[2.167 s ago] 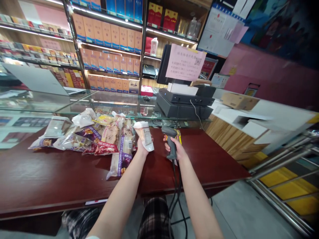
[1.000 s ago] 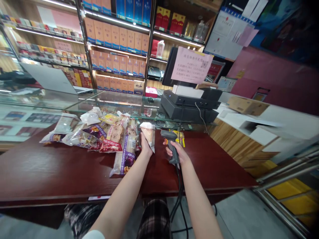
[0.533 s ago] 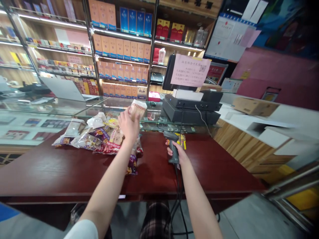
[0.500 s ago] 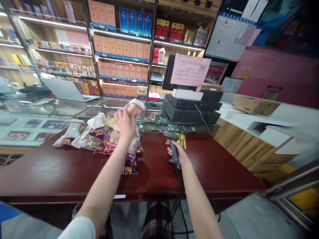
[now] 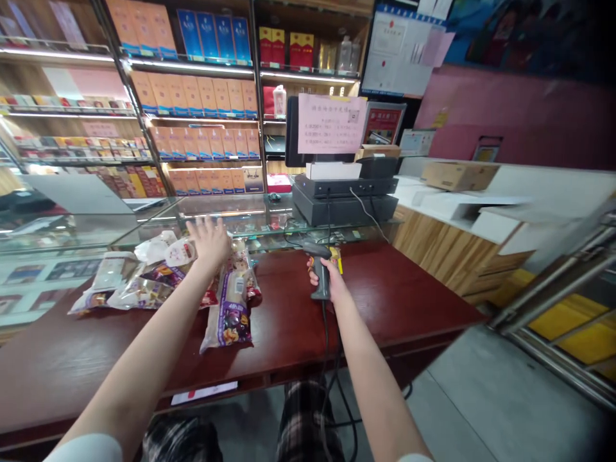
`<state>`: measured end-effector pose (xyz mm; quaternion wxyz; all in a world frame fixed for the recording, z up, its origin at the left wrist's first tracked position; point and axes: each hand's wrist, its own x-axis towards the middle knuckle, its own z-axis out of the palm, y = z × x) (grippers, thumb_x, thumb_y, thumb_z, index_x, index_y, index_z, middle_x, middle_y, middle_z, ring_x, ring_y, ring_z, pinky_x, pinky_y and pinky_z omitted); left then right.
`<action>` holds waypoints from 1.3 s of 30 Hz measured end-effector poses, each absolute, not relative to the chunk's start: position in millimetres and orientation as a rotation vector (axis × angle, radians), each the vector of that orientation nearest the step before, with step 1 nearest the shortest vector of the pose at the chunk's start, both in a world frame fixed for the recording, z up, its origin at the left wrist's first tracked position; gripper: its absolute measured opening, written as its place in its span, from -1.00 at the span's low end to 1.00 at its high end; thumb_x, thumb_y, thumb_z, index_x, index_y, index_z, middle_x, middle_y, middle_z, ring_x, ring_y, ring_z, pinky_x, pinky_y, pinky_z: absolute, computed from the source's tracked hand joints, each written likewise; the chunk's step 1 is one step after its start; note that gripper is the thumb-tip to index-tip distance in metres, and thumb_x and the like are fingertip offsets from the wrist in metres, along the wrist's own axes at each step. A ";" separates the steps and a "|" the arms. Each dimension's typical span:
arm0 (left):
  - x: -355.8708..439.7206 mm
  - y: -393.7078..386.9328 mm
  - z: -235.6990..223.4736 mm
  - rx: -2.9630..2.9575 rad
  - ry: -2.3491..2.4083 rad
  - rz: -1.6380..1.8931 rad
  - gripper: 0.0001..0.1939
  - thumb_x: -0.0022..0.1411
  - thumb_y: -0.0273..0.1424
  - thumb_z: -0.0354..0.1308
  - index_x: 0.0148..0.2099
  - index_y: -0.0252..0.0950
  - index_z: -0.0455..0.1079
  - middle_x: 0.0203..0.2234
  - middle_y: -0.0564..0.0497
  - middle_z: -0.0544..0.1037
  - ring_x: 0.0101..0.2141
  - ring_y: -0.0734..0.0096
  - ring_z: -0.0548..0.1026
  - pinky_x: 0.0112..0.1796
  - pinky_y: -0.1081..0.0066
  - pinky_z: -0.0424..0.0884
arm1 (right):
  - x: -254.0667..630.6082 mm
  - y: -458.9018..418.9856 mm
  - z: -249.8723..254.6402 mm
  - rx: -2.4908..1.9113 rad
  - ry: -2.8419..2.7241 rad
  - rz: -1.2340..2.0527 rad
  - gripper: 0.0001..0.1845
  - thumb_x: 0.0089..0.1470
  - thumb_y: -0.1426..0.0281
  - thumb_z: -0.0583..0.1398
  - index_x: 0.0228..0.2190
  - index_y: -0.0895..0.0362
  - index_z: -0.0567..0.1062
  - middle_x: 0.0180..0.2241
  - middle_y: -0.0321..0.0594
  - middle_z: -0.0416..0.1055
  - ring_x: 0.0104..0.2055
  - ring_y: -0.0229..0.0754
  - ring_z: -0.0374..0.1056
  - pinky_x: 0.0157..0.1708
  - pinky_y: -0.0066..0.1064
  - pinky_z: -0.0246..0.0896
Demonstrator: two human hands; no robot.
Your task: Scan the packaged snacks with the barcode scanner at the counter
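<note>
My left hand (image 5: 210,244) is open, fingers spread, above the back of a pile of snack bags. Just left of its fingers lies a small white package (image 5: 179,253), resting on the pile. A purple-labelled snack bag (image 5: 233,314) with a barcode lies nearest the table's front, below that hand. Farther left are a clear snack bag (image 5: 143,294) and a pale package (image 5: 113,269). In my right hand (image 5: 328,282) is a grey barcode scanner (image 5: 321,277), held upright by its handle. A yellow packet (image 5: 335,259) lies partly hidden behind it.
Under everything is a dark red table (image 5: 283,308). A glass counter (image 5: 231,212) runs behind it, carrying a laptop (image 5: 79,194) and a cash-register monitor (image 5: 292,138) with a pink notice. The scanner's black cable (image 5: 332,359) hangs over the front edge.
My left hand has lowered from above the pile, let go of the small white package and spread its fingers. My right hand still grips the scanner. The camera view has turned to the right.
</note>
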<state>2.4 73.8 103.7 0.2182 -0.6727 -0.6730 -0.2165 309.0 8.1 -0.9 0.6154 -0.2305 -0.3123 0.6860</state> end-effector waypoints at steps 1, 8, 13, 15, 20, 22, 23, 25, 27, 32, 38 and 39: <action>16.6 74.9 106.0 -1.933 -1.788 -0.591 -0.43 0.27 -0.37 -0.06 0.28 -0.47 0.21 0.27 -0.46 0.17 0.28 -0.26 0.05 0.20 -0.21 -0.24 | 310.2 7.7 0.2 -0.519 -0.712 1.566 -0.75 -0.02 0.25 0.25 -0.32 0.15 0.44 -0.36 -0.21 0.49 -0.64 -0.38 0.13 -0.70 -0.50 0.05; 117.2 92.6 64.8 -2.691 -1.554 -0.386 -0.61 0.27 -0.32 0.02 0.09 -0.33 0.39 0.06 -0.33 0.42 0.08 -0.15 0.37 0.14 -0.14 0.05 | 325.4 2.2 3.8 -0.546 -0.589 1.447 -0.75 0.05 0.20 0.21 -0.33 0.12 0.42 -0.40 -0.25 0.48 -0.64 -0.38 0.16 -0.71 -0.51 0.07; 168.1 98.2 25.3 -2.926 -1.368 -0.346 -0.53 0.22 -0.21 0.15 0.15 -0.20 0.35 0.10 -0.20 0.43 0.06 -0.01 0.41 0.07 0.09 0.24 | 335.1 4.2 2.5 -0.586 -0.532 1.399 -0.71 0.07 0.14 0.19 -0.36 0.12 0.43 -0.50 -0.27 0.43 -0.66 -0.37 0.14 -0.72 -0.51 0.11; 182.9 98.3 14.6 -3.000 -1.275 -0.355 -0.46 0.22 -0.17 0.15 0.22 -0.18 0.29 0.15 -0.18 0.40 0.10 -0.02 0.38 0.07 0.10 0.23 | 337.1 6.1 1.0 -0.618 -0.540 1.397 -0.68 0.08 0.12 0.18 -0.37 0.14 0.43 -0.58 -0.29 0.36 -0.66 -0.34 0.15 -0.72 -0.50 0.13; 202.1 103.2 -5.0 -3.028 -1.148 -0.288 -0.48 0.29 -0.19 0.06 0.27 -0.15 0.23 0.23 -0.16 0.32 0.14 -0.02 0.33 0.09 0.07 0.20 | 338.9 9.4 -2.4 -0.640 -0.516 1.391 -0.73 0.10 0.18 0.18 -0.35 0.14 0.43 -0.51 -0.26 0.43 -0.65 -0.36 0.18 -0.72 -0.51 0.14; 203.2 106.6 -9.1 -2.988 -1.151 -0.275 -0.54 0.31 -0.24 0.03 0.22 -0.20 0.28 0.19 -0.18 0.35 0.10 0.00 0.37 0.07 0.08 0.22 | 339.3 9.7 -3.0 -0.637 -0.508 1.382 -0.73 0.09 0.18 0.18 -0.35 0.15 0.43 -0.46 -0.24 0.46 -0.65 -0.37 0.18 -0.72 -0.51 0.14; 202.7 108.3 -10.2 -2.971 -1.148 -0.279 -0.56 0.31 -0.26 0.03 0.20 -0.23 0.29 0.17 -0.20 0.37 0.09 0.00 0.37 0.07 0.07 0.22 | 339.5 9.8 -3.2 -0.638 -0.507 1.381 -0.72 0.09 0.17 0.19 -0.35 0.16 0.43 -0.46 -0.24 0.46 -0.65 -0.38 0.18 -0.72 -0.51 0.14; 200.1 110.6 -10.0 -2.959 -1.123 -0.286 -0.59 0.28 -0.31 0.05 0.16 -0.25 0.31 0.16 -0.20 0.37 0.12 0.01 0.34 0.13 0.06 0.15 | 339.7 9.9 -3.4 -0.647 -0.509 1.381 -0.70 0.09 0.16 0.19 -0.35 0.16 0.42 -0.49 -0.25 0.44 -0.66 -0.37 0.18 -0.72 -0.51 0.15; 195.4 111.4 -7.4 -2.966 -1.086 -0.285 -0.60 0.23 -0.37 0.09 0.12 -0.26 0.32 0.16 -0.21 0.37 0.17 0.04 0.30 0.20 0.06 0.04 | 339.4 10.0 -3.5 -0.652 -0.510 1.377 -0.70 0.08 0.15 0.20 -0.35 0.16 0.43 -0.49 -0.25 0.43 -0.66 -0.37 0.18 -0.72 -0.51 0.15; 175.1 107.9 2.9 -3.044 -1.105 -0.233 -0.63 0.08 -0.43 0.17 -0.01 -0.30 0.36 0.02 -0.29 0.47 0.08 -0.02 0.39 0.16 0.05 0.12 | 338.3 9.8 -4.3 -0.642 -0.521 1.391 -0.70 0.05 0.16 0.22 -0.35 0.16 0.43 -0.42 -0.22 0.47 -0.64 -0.39 0.20 -0.72 -0.53 0.14; 132.7 116.2 20.7 -3.286 -1.599 -0.528 -0.74 -0.17 -0.35 0.34 -0.37 -0.20 0.40 -0.39 -0.07 0.56 -0.15 0.02 0.50 -0.10 0.25 0.33 | 335.7 9.6 -5.4 -0.704 -0.579 1.369 -0.72 0.03 0.16 0.24 -0.38 0.13 0.42 -0.40 -0.20 0.50 -0.65 -0.37 0.19 -0.72 -0.48 0.15; 122.8 119.3 25.4 -3.353 -1.720 -0.619 -0.76 -0.19 -0.32 0.35 -0.42 -0.20 0.39 -0.45 -0.03 0.54 -0.21 0.08 0.51 -0.16 0.31 0.34 | 334.4 9.4 -5.4 -0.713 -0.581 1.373 -0.72 0.03 0.16 0.24 -0.38 0.13 0.42 -0.40 -0.21 0.50 -0.65 -0.37 0.19 -0.72 -0.48 0.15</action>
